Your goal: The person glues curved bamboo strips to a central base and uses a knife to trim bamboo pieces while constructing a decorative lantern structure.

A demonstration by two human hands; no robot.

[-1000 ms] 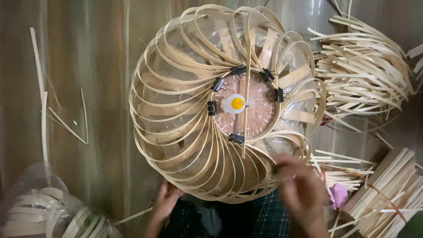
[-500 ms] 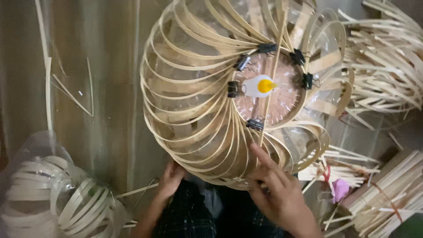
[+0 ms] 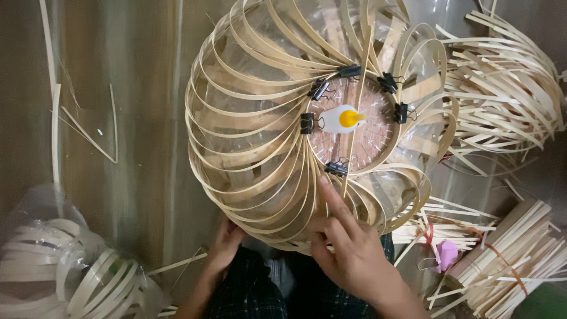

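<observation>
Bamboo-strip globe (image 3: 266, 147), a round frame of curved pale slats over a clear plastic form, sits in front of the person's lap, just above the dark checked trousers (image 3: 254, 292). Its axis points up toward the camera: the slats all run from the lower rim in to a round woven disc (image 3: 354, 127) at the top, which faces the viewer and sits slightly right of the globe's middle. No long axis shows, since the shape is nearly as wide as it is tall in this view.

Nearest, the left hand (image 3: 224, 245) cups the lower edge of the globe from beneath, fingers curled against the slats; how tight that grip is cannot be told, as the fingertips are hidden. The right hand (image 3: 348, 248) lies on the lower right of the globe, its grip loose, forefinger stretched out and pressing along one thin slat (image 3: 345, 177) that runs up toward the disc.

Farther up, black binder clips (image 3: 307, 123) ring the disc, pinning slat ends, and a small white and yellow piece (image 3: 344, 118) sits at its centre.

On the floor (image 3: 130, 118), loose strips lie at left, a bagged coil of strips (image 3: 65, 266) lower left, bundled sticks (image 3: 508, 248) lower right, and a tangled heap of strips (image 3: 508, 94) at upper right.
</observation>
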